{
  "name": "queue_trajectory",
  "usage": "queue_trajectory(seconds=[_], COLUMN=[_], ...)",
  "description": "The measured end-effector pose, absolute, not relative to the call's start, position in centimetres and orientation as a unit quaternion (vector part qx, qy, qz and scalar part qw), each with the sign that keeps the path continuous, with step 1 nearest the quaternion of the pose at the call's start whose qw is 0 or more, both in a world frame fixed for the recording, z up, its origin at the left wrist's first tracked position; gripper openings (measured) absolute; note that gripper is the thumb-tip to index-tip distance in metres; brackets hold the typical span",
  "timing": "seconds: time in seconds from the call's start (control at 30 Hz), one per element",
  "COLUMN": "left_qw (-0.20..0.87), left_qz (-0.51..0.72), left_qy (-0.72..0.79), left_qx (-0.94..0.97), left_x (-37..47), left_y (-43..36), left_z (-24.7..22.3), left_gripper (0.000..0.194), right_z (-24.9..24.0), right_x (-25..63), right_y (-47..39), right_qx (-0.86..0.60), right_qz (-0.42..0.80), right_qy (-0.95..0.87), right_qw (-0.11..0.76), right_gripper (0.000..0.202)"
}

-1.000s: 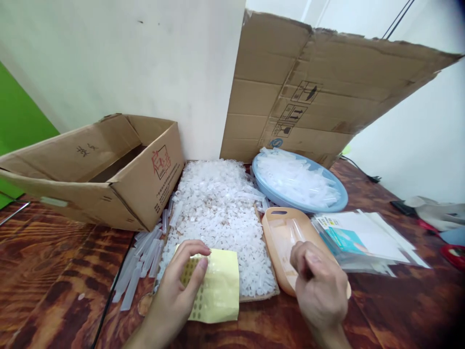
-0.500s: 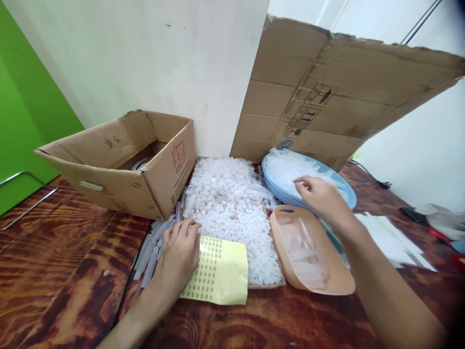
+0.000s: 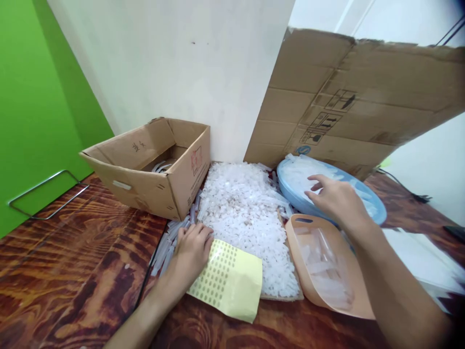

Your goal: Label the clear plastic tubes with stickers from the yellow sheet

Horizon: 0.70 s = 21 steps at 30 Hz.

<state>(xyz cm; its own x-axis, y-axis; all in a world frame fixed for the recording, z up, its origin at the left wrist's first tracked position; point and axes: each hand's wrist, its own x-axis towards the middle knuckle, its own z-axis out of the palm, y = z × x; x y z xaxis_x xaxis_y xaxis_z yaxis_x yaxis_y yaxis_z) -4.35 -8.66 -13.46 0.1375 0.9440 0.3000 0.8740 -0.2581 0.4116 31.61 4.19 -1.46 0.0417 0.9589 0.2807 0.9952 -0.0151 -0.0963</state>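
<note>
My left hand has its fingers curled at the left edge of a yellow sheet of small stickers; the thumb is hidden under the hand. The sheet lies partly across a heap of small translucent white plastic pieces. My right hand hovers at the near side of a blue basin, thumb and forefinger apart, with nothing visible between them. In the basin lie translucent plastic strips. Below my right forearm stands a peach-coloured bin holding clear plastic pieces.
An open cardboard box stands at the left, with loose clear tubes beside it. A large cardboard sheet leans at the back right. White papers lie at the right on the wooden table.
The view has swung left, so everything sits further right. My right thumb and forefinger have spread apart over the basin. The sticker sheet has turned slightly clockwise under my left hand.
</note>
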Motion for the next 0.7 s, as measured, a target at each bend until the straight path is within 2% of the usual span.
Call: queue_trajectory(seconds=[0.03,0.13,0.27,0.37,0.53,0.6,0.7], left_qw=[0.074,0.086,0.090,0.084,0.088,0.153,0.308], left_qz=[0.254,0.253,0.258,0.264,0.334,0.393,0.418], left_qy=[0.604,0.606,0.615,0.618,0.568,0.514,0.489], left_qx=[0.752,0.749,0.740,0.735,0.747,0.747,0.701], left_x=[-4.3,-4.1,-3.8,-3.8,-3.1,-2.5,-1.4], left_y=[-8.7,-8.6,-8.2,-8.0,-9.1,-10.0,-11.3], left_z=[-13.5,-13.6,-13.7,-13.2,-10.8,-10.0,-9.8], left_gripper=[0.016,0.018,0.014,0.012,0.012,0.012,0.011], right_z=[-1.3,-1.7,-4.0,-6.5,-9.7,-10.2,-10.4], right_x=[31.2,28.8,25.1,23.3,21.9,21.4,20.7], right_y=[2.6,-2.6,-8.2,-10.2,-11.2,-11.4,-11.8], right_qx=[-0.693,-0.574,-0.487,-0.465,-0.427,-0.416,-0.406], right_qz=[-0.078,-0.111,-0.047,0.056,0.164,0.187,0.220], right_qy=[-0.697,-0.735,-0.767,-0.773,-0.796,-0.801,-0.795], right_qw=[0.166,0.345,0.415,0.428,0.396,0.388,0.394], right_gripper=[0.038,0.022,0.015,0.002,0.025,0.030,0.030])
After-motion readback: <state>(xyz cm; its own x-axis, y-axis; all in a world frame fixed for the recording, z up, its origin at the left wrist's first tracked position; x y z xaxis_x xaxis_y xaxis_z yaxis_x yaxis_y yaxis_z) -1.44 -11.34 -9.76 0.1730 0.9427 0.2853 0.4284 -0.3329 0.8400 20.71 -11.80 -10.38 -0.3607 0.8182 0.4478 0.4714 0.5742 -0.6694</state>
